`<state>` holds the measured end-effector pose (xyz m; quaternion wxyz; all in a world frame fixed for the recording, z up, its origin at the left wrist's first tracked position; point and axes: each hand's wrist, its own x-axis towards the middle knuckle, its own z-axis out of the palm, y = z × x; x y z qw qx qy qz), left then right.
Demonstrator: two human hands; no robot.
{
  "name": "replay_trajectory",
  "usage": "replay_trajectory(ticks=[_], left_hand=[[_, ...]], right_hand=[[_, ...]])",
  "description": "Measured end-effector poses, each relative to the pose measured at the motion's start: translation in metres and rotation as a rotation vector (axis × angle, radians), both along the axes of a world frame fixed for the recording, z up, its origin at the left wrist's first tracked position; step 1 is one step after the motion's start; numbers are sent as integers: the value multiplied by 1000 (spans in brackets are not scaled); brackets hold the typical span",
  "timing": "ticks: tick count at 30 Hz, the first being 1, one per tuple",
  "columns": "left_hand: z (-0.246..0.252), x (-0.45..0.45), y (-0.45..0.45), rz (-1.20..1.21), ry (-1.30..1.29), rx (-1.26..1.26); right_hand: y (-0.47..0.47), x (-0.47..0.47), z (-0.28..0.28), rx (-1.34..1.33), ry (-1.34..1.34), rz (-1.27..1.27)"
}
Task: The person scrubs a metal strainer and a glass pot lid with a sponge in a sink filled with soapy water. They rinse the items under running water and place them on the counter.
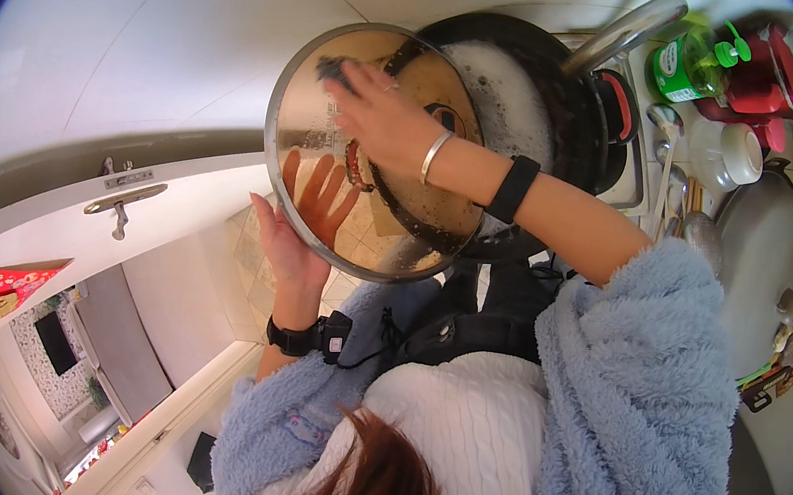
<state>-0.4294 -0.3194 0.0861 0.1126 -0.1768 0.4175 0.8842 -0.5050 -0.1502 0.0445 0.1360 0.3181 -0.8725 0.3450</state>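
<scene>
My left hand (pixel 309 228) supports a round glass pan lid (pixel 396 247) with a metal rim from below, its fingers showing through the glass. My right hand (pixel 390 123) lies over the lid's upper side, blurred, with its fingers on a dark scrubbing pad (pixel 337 73). The lid is tilted and wet with drops. Behind and partly under it sits a large black wok (pixel 572 113) holding white suds (pixel 506 97). A metal faucet (pixel 627 34) reaches over the wok's rim.
To the right stand a green dish soap bottle (pixel 687 68), a red container (pixel 773 72), a white jar (pixel 728 156), a ladle (pixel 667 122) and a large metal lid (pixel 763 258). A wall (pixel 194 18) rises beyond the wok. A door handle (pixel 122 211) is at the left.
</scene>
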Motion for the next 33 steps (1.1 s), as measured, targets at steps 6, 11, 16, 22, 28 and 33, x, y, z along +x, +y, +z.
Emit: replay_trajectory(ticks=[6,11,16,22,28,33], left_hand=[[1,-1,5,137,-77,-80],[3,-5,5,32,-53,-93],[1,-9,5,152,-119,-77],[-2,-6,8,-44,-8,-268],[-5,-11,3,-54,50,-232],[-3,-10,1,-133,101,-243]], right_hand=[[-9,-6,12,-204,165,314],[0,-30,15,97,121,26],[-2,-17,12,-121,218,534],[-4,-41,12,-125,285,305],[-8,-30,-4,-105,250,410],[16,-89,-49,-88,-204,43]])
